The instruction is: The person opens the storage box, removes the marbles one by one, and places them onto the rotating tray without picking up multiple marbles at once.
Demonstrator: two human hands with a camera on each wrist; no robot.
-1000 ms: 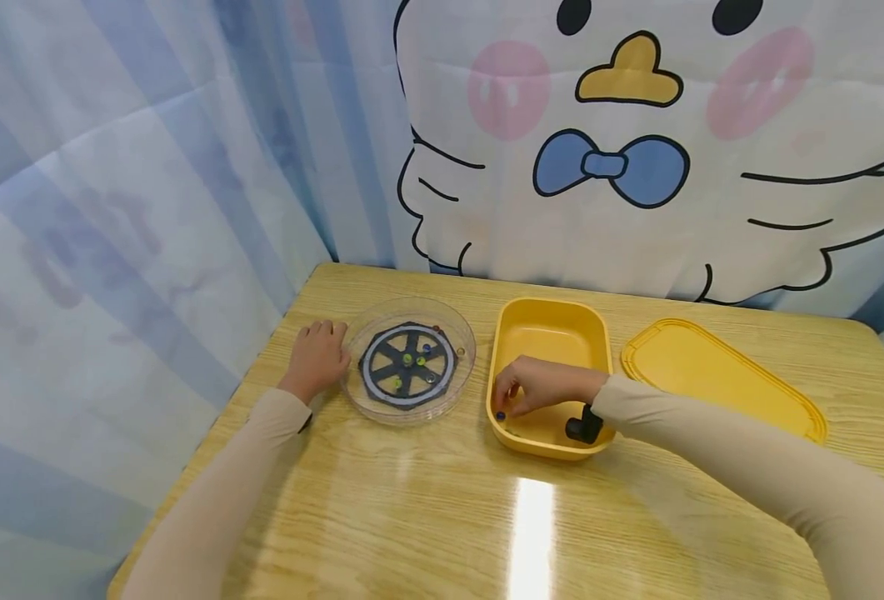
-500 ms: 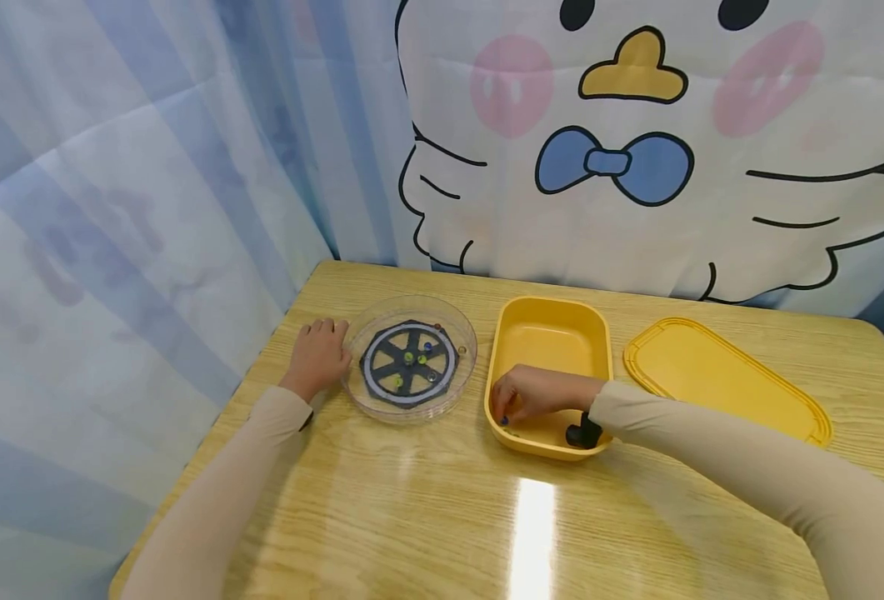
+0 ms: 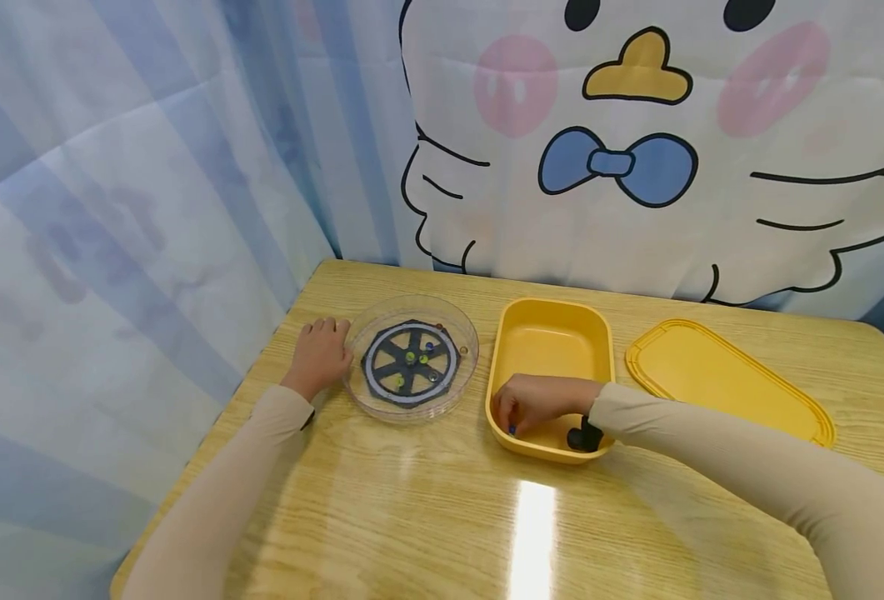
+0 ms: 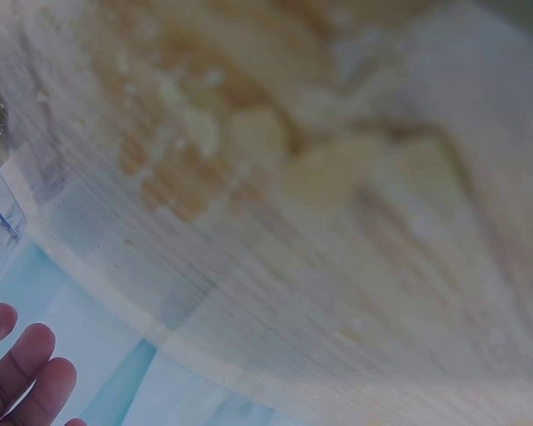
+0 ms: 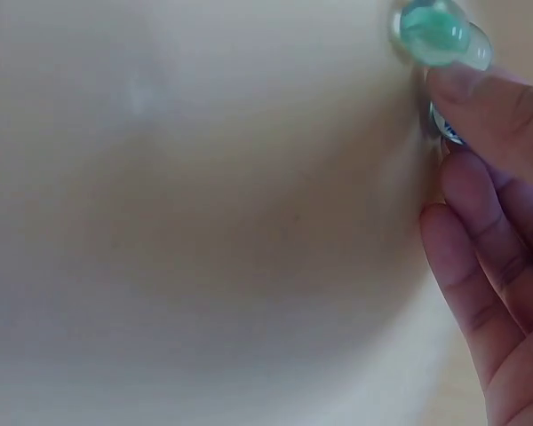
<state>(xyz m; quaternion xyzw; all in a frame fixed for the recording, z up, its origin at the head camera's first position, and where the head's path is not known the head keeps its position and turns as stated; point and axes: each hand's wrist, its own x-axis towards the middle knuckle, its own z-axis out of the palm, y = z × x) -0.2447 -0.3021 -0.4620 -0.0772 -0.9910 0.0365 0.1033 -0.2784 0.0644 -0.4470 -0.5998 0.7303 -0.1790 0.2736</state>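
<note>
Inside the near left part of a yellow plastic box point(image 3: 554, 333), my right hand point(image 3: 535, 400) pinches a blue marble point(image 5: 447, 126) between thumb and fingers. A clear marble with a green swirl point(image 5: 433, 34) sits just beyond the thumb tip in the right wrist view. My left hand point(image 3: 320, 357) rests against the left side of a clear round dish point(image 3: 412, 414), its fingers loosely extended. Lying in the dish is a dark spoked wheel shape point(image 3: 382, 385) with a light ring, and several marbles, green, blue and clear, are scattered over it.
To the right of the box lies its flat yellow lid point(image 3: 726, 383), partly behind the right sleeve. All of this stands on a wooden table point(image 3: 412, 517). A printed curtain point(image 3: 636, 242) hangs along the table's back edge, another cloth along the left.
My right hand has shifted slightly toward the near wall of the box, and the blue marble at its fingertips has moved nearer and right. The left hand stays by the dish.
</note>
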